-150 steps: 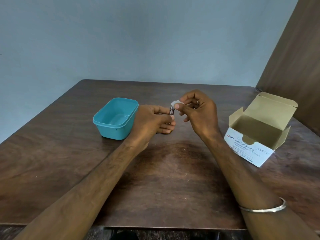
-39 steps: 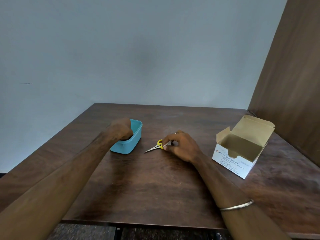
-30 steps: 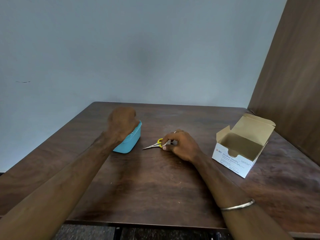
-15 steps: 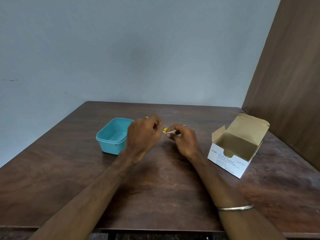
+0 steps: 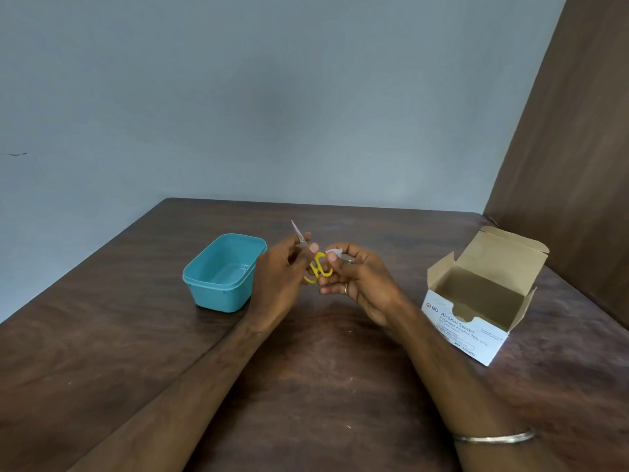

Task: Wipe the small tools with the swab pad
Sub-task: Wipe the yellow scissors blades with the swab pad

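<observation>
The left hand (image 5: 282, 277) pinches small scissors (image 5: 315, 264) near the pivot, blades pointing up and away, yellow handles hanging toward the right hand (image 5: 357, 284). That hand pinches a white swab pad (image 5: 335, 252) at its fingertips, just beside the handles. A teal tub (image 5: 223, 274) sits left on the table (image 5: 323, 386), an open swab box (image 5: 476, 298) right.

We note small scissors (image 5: 315, 264), yellow loop handles low, closed steel blades pointing up and away, held above the table. A white swab pad (image 5: 335, 252), crumpled, sits just right of the handles, near touching.
</observation>
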